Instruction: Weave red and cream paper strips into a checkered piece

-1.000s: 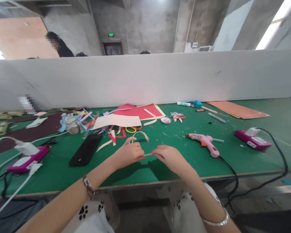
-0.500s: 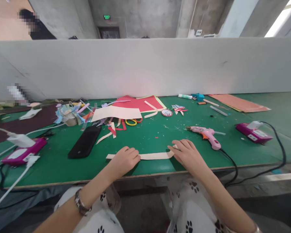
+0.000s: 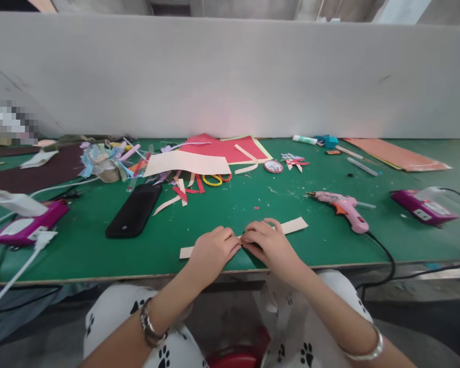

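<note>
The paper strip point(image 3: 296, 225) is in both hands at the near side of the green table point(image 3: 210, 212). A pale partition point(image 3: 230, 76) stands along the table's far side, and the near edge runs just below the hands, with both forearms crossing it. Green surface shows ahead of the hands, bounded at left by a black phone point(image 3: 134, 211) and at right by a pink glue gun point(image 3: 341, 205). Farther back, a cream sheet point(image 3: 187, 163) overlaps red paper point(image 3: 227, 146); yellow scissor handles point(image 3: 214, 184) poke out beside it, and a small round dish point(image 3: 273, 166) sits to their right. Purple power blocks point(image 3: 55, 212) stand toward both sides, well apart from the hands.

The left hand point(image 3: 213, 249) has its fingers drawn together, pinching the strip. The right hand point(image 3: 269, 245) is likewise curled, thumb and fingers gripping it; the two sets of fingertips nearly meet. The strip passes beneath both hands, its middle mostly hidden. A short end pokes out left of the left hand; a longer end slants outward and away beyond the right.
</note>
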`<state>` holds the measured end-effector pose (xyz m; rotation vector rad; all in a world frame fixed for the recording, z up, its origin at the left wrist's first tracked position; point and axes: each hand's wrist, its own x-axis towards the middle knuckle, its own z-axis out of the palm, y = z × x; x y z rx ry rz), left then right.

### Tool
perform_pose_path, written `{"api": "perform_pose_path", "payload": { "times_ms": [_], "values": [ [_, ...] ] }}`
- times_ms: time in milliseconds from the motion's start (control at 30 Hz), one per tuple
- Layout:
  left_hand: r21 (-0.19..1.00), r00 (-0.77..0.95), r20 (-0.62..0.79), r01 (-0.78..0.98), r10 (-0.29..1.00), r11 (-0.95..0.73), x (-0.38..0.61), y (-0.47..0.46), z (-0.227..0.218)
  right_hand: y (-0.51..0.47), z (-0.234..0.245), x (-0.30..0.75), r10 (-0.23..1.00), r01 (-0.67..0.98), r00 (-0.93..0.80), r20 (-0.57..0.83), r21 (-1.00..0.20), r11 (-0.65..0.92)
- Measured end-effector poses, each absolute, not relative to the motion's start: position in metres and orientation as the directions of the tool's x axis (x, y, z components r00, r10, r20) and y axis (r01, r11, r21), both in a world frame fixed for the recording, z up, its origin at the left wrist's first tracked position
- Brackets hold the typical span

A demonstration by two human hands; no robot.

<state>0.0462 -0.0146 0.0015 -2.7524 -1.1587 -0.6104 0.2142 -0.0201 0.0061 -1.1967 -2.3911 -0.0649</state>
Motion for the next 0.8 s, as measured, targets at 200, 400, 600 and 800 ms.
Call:
{"api": "perform_pose_path", "payload": {
  "times_ms": [200, 400, 600, 800],
  "values": [
    [0.265, 0.556, 0.338, 0.718, 0.759, -0.643, 0.026, -0.014, 0.004, -0.013, 0.006, 0.223, 0.692, 0.686, -0.640, 0.334, -0.156, 0.710],
    [0.297, 0.593, 0.384, 0.647, 0.708, -0.702, 0.022, -0.017, 0.003, -0.021, 0.011, 0.242, 0.744, 0.721, -0.616, 0.261, -0.195, 0.665],
    [0.308, 0.580, 0.362, 0.664, 0.730, -0.681, 0.026, -0.020, 0.001, -0.023, 0.009, 0.225, 0.746, 0.691, -0.599, 0.291, -0.282, 0.666],
    [0.383, 0.512, 0.278, 0.717, 0.813, -0.582, 0.029, -0.023, 0.004, -0.015, 0.005, 0.216, 0.744, 0.645, -0.584, 0.325, -0.370, 0.669]
  ]
}}
